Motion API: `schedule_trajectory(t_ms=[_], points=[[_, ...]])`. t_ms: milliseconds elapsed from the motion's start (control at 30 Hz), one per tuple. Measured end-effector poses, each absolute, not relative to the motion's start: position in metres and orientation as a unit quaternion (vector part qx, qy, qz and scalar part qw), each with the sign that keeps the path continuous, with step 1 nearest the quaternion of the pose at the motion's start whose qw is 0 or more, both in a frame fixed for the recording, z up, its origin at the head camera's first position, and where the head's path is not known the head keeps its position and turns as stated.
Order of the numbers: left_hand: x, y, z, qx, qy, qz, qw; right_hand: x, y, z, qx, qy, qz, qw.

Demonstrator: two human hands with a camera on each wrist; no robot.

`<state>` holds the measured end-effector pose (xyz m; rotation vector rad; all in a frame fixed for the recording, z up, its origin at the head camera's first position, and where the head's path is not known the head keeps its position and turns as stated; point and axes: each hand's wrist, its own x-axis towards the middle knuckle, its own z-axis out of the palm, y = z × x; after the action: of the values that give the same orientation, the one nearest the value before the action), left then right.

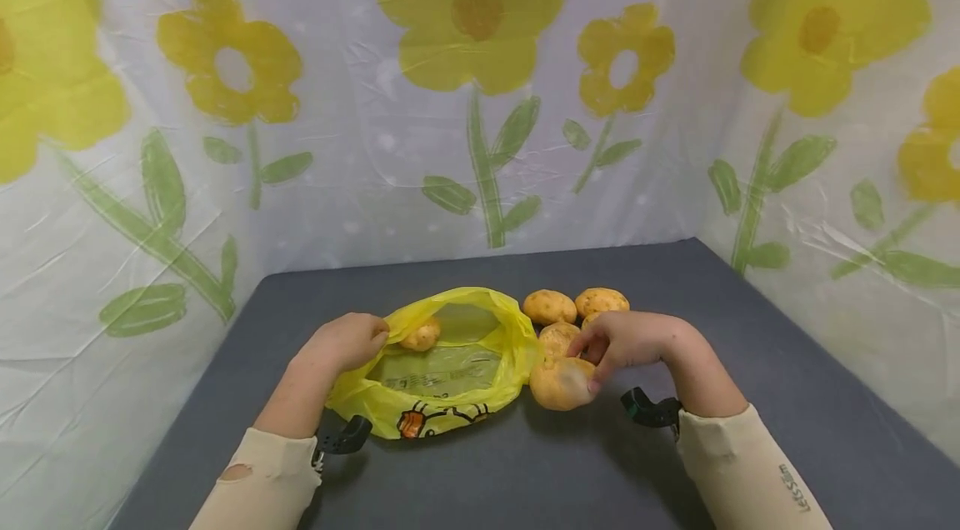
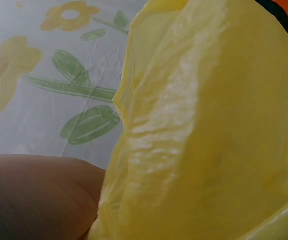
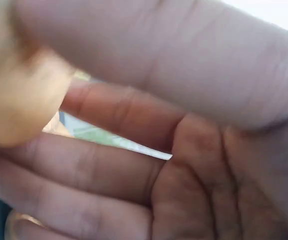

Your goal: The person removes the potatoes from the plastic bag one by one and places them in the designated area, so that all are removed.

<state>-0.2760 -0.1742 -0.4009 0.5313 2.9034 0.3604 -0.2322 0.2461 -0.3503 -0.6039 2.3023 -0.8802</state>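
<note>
A yellow plastic bag (image 1: 465,417) lies with its mouth spread wide, a printed cartoon on its front. Inside it, near the left rim, is one potato (image 1: 422,335). My left hand (image 1: 347,344) pinches the bag's left rim; in the left wrist view the yellow film (image 2: 183,125) fills most of the picture beside part of that hand (image 2: 39,195). Just right of the bag, my right hand (image 1: 626,340) grips a large potato (image 1: 558,385) between thumb and fingers. The right wrist view shows this potato (image 3: 24,100) against the thumb and fingertips.
Behind the held potato sit several more potatoes on the dark grey table (image 1: 510,480), among them one at the back left (image 1: 550,307) and one at the back right (image 1: 602,300). A white curtain (image 1: 337,205) with painted yellow flowers surrounds the table's back and sides.
</note>
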Motion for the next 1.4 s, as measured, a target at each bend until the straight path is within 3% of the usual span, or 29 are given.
schedule_trajectory(t_ms=[367, 667, 1067, 1400], points=[[-0.276, -0.173, -0.401, 0.179, 0.974, 0.116, 0.078, -0.234, 0.244, -0.364, -0.165, 0.898, -0.288, 0.288], [-0.276, -0.173, -0.401, 0.180, 0.974, 0.115, 0.077, -0.233, 0.229, -0.369, -0.140, 0.946, -0.155, 0.247], [-0.277, -0.175, -0.403, 0.184, 0.972, 0.120, 0.079, -0.230, 0.233, -0.358, -0.143, 0.943, -0.178, 0.241], [-0.280, -0.177, -0.399, 0.183, 0.976, 0.113, 0.026, -0.223, 0.195, -0.339, -0.226, 0.947, -0.214, 0.083]])
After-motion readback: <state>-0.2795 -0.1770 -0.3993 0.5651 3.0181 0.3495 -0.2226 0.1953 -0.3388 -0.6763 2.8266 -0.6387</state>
